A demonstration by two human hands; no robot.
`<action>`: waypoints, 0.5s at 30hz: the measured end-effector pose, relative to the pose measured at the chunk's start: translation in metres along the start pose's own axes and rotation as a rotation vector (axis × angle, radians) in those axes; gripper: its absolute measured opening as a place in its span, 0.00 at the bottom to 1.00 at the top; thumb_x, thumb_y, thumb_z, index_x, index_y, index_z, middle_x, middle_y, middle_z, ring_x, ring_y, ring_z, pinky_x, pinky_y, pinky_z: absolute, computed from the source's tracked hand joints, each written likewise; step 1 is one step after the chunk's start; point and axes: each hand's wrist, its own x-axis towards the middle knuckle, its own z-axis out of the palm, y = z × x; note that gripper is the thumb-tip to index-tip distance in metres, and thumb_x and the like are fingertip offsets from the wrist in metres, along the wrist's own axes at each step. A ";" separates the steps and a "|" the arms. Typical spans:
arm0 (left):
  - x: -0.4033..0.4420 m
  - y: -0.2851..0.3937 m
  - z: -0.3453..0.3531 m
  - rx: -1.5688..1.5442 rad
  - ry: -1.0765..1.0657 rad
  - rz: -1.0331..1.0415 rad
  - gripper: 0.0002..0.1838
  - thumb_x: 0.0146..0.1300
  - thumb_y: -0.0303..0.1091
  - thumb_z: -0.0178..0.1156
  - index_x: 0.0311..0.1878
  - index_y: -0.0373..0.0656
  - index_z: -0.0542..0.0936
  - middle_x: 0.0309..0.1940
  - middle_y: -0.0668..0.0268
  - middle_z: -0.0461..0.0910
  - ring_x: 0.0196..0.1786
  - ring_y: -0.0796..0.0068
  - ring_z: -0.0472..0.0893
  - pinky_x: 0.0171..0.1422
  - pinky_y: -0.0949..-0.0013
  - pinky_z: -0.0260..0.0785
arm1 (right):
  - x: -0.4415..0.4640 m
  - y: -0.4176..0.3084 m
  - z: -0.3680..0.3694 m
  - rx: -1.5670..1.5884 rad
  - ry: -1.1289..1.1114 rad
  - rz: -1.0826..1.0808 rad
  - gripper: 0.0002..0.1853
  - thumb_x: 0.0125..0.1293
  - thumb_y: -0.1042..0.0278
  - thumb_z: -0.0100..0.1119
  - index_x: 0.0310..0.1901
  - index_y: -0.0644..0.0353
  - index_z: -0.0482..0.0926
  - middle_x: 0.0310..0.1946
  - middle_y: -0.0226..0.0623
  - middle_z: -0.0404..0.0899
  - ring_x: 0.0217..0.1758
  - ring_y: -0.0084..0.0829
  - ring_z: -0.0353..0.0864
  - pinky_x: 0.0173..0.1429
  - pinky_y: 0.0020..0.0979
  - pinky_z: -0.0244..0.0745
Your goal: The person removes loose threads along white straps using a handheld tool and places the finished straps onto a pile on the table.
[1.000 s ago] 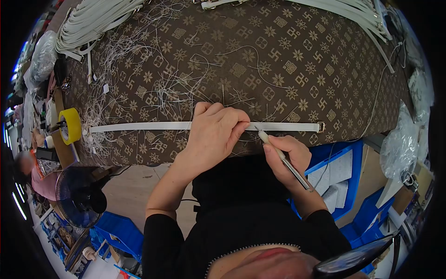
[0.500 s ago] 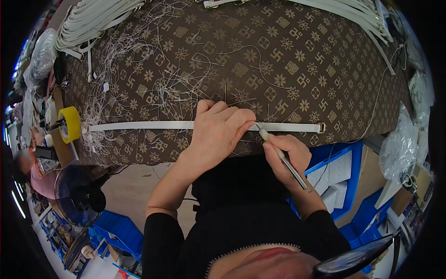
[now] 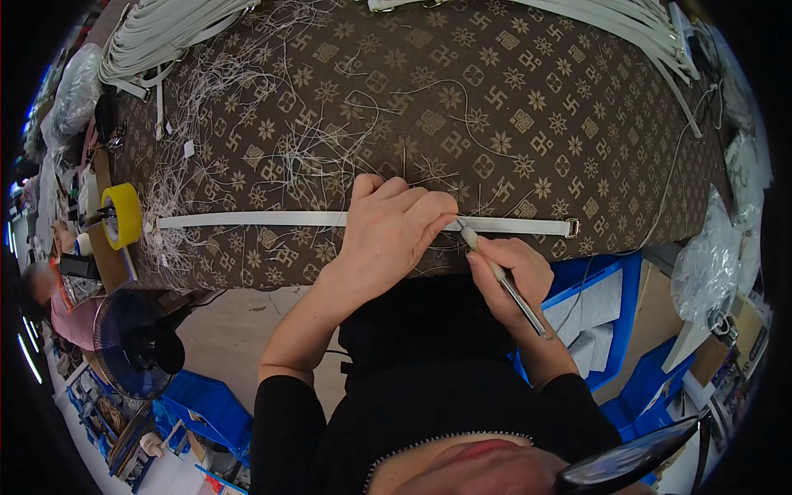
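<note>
Along the near side of the brown cloth (image 3: 627,165) lay the white strap (image 3: 520,225), stretched out nearly straight, its buckle (image 3: 576,228) at the right end. The left hand (image 3: 386,235) lay over its middle, fingers bent, thumb and forefinger drawn together — whether they pinched the strap itself or a thread, I could not tell. The right hand (image 3: 524,268) grasped a pen-like tool (image 3: 510,290) between thumb and fingers, slanted, its tip at the strap just beside the left fingertips. Loose threads (image 3: 313,157) were scattered beyond the strap and thickly about its left end, near a yellow tape roll (image 3: 129,216). Farther off, bundles of white straps lay at the far left (image 3: 169,37) and far right. Below the cloth, a blue bin (image 3: 629,322) held pale blocks (image 3: 601,297) — and a fan (image 3: 136,346) stood to the left.
</note>
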 end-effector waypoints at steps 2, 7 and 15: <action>0.000 0.000 0.000 0.003 -0.005 0.001 0.06 0.62 0.34 0.63 0.40 0.52 0.76 0.28 0.75 0.81 0.28 0.72 0.73 0.45 0.65 0.58 | 0.000 0.000 -0.001 -0.017 -0.016 -0.002 0.15 0.52 0.80 0.71 0.41 0.64 0.80 0.31 0.41 0.84 0.29 0.34 0.85 0.32 0.27 0.78; 0.000 0.000 0.000 -0.004 -0.002 -0.006 0.05 0.62 0.35 0.63 0.40 0.52 0.77 0.28 0.76 0.80 0.29 0.72 0.73 0.46 0.65 0.58 | -0.001 0.002 0.001 -0.009 0.001 -0.014 0.14 0.51 0.80 0.72 0.41 0.65 0.81 0.31 0.41 0.84 0.28 0.34 0.84 0.31 0.27 0.77; 0.000 0.001 0.000 -0.011 0.001 -0.010 0.05 0.62 0.34 0.63 0.39 0.52 0.77 0.28 0.75 0.80 0.29 0.72 0.73 0.46 0.65 0.58 | 0.000 0.001 0.002 -0.008 0.018 -0.017 0.14 0.49 0.80 0.72 0.39 0.65 0.82 0.30 0.41 0.84 0.26 0.33 0.83 0.30 0.27 0.75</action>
